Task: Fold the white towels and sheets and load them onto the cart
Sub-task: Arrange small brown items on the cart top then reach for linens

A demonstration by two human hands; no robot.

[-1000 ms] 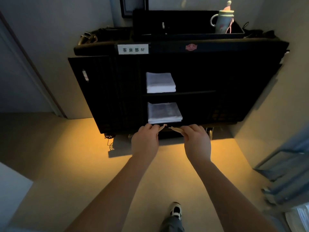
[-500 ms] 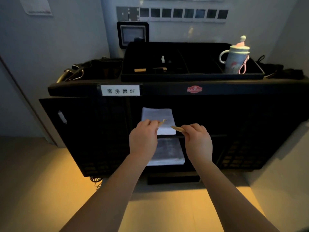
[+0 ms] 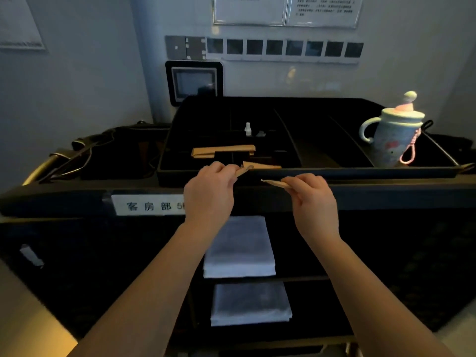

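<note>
Both hands (image 3: 260,199) — up, at tray (image 3: 334,172) rim

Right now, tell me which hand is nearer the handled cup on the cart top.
Right. The right hand is below and left of the cup; the left hand lies farther left, past the right one.

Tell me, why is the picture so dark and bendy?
Head view: the room is dim, so the black cart swallows detail; warm light glows only at the lower left; the wide lens bows the cart's top edge; the folded towels look soft and slightly blurred.
</note>
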